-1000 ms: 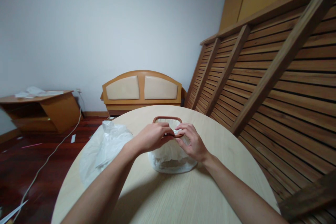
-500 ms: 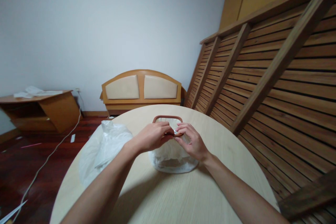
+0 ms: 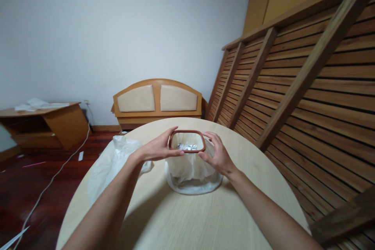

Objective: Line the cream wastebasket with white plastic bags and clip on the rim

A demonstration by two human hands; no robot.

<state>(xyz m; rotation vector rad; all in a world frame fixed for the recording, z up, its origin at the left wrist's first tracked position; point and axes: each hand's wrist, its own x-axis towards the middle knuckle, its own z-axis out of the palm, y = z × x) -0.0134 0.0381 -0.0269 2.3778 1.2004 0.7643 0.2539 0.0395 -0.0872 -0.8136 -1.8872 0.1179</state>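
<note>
Evidently, the bin (image 3: 190, 168) on the desk (image 3: 249, 207) is already lined, with its brown ring (image 3: 189, 131) on top; fingers of the left hand (image 3: 157, 148) and right hand (image 3: 218, 157) grasp the ring's sides; only the plastic hem (image 3: 193, 191) looks unsettled.

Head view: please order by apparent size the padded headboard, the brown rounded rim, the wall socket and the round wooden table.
Largest to smallest:
1. round wooden table
2. padded headboard
3. brown rounded rim
4. wall socket

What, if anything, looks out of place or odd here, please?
On the floor at left, a cable trails loosely, with a white slip and a thin pink strip lying near it like stray litter.
</note>
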